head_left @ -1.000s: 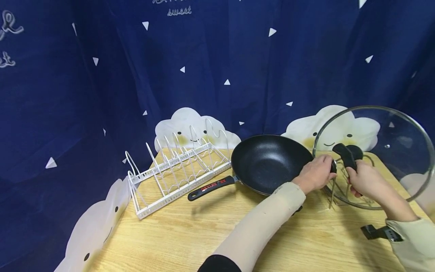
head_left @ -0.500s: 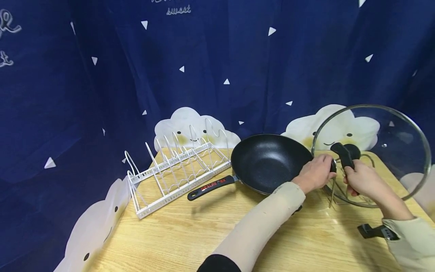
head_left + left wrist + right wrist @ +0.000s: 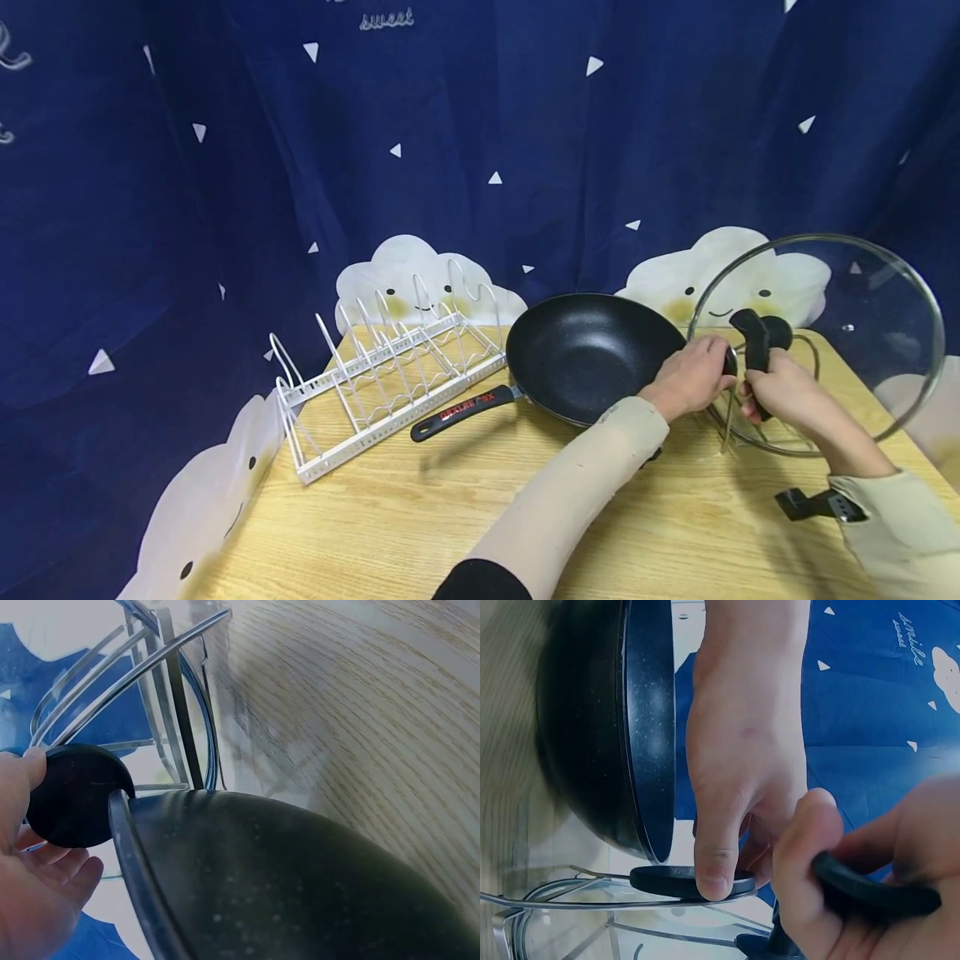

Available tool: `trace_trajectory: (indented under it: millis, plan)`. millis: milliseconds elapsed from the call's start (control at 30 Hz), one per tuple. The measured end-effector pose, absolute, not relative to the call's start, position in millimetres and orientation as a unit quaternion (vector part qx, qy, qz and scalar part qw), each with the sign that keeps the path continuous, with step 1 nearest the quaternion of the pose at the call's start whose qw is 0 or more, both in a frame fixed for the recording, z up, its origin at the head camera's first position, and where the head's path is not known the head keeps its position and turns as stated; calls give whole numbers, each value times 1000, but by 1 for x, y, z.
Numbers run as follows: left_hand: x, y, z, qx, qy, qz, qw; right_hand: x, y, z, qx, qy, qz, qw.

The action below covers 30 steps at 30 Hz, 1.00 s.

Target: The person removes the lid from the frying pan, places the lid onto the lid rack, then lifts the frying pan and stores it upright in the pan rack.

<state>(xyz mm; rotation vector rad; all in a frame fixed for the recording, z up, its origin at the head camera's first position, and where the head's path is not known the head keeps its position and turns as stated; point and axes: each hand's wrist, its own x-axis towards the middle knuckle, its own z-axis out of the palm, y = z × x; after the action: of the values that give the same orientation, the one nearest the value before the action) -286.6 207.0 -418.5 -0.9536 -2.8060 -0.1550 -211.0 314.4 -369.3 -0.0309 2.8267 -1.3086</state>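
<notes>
My right hand grips the black upright handle of a large clear glass lid, which stands nearly on edge at the right. Beside the wok, my left hand pinches a round black knob between thumb and fingers; what the knob is fixed to cannot be made out. In the left wrist view the knob lies close against the rim of the black wok. The wok sits on the table with its long handle pointing left. A wire stand is partly hidden behind the hands and the lid.
An elongated white wire rack with several upright loops stands left of the wok. The wooden table runs up to a dark blue curtain with white triangles and clouds. A black strap shows at my right sleeve.
My right hand and the glass lid have shifted slightly left, and the lid's handle stands a little more upright. The left hand keeps its hold on the knob. The head view has moved a little.
</notes>
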Motion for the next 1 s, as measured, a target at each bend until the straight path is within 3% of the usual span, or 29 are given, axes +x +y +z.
trace_trajectory:
  millis: [533, 1000]
  plan:
    - [-287, 206, -421, -320, -942, -53, 86, -213, 315, -370, -22, 882, -468, 53]
    - [-287, 208, -417, -331, -939, -28, 92, -212, 312, -366, -4, 898, -440, 32]
